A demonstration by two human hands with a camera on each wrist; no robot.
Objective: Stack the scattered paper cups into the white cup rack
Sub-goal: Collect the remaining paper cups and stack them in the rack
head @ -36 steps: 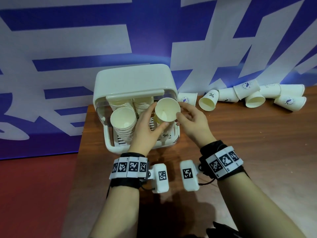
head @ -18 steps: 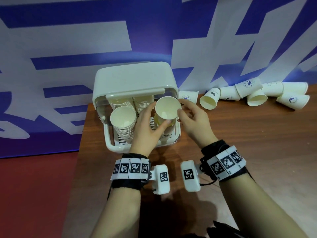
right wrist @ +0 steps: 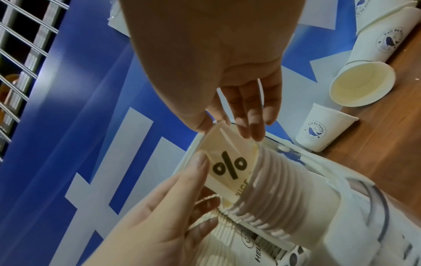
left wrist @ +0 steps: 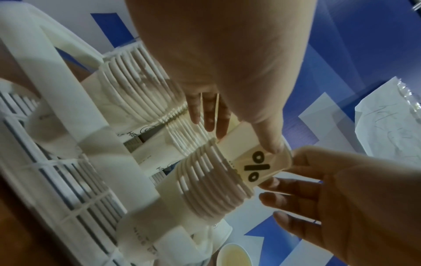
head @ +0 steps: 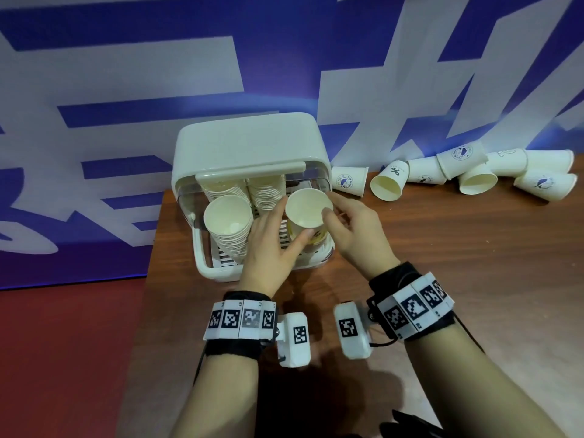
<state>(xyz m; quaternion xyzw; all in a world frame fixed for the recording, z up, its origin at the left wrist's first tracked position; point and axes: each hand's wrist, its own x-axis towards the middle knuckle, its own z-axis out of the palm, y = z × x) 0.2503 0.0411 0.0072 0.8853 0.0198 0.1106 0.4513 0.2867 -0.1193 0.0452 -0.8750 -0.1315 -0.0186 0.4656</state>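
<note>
The white cup rack (head: 246, 147) stands at the table's left end with its lid raised and several stacks of paper cups inside. A paper cup with a black % mark (head: 308, 207) (left wrist: 255, 165) (right wrist: 227, 167) sits partly nested in the front right stack (right wrist: 273, 194). My left hand (head: 292, 221) grips that cup, thumb on the near side and fingers on the far side. At the cup's right edge, my right hand (head: 331, 205) pinches the rim between thumb and fingers. The front left stack (head: 227, 216) leans toward me.
Several loose paper cups lie along the blue and white wall at the back right, among them an upside-down one (head: 349, 181) beside the rack and one on its side (head: 390, 184). Brown tabletop (head: 458, 263) stretches to the right. The table's left edge borders red floor (head: 63, 358).
The % cup has sunk a little lower into the front right stack. Both hands have stayed on it and shifted only slightly.
</note>
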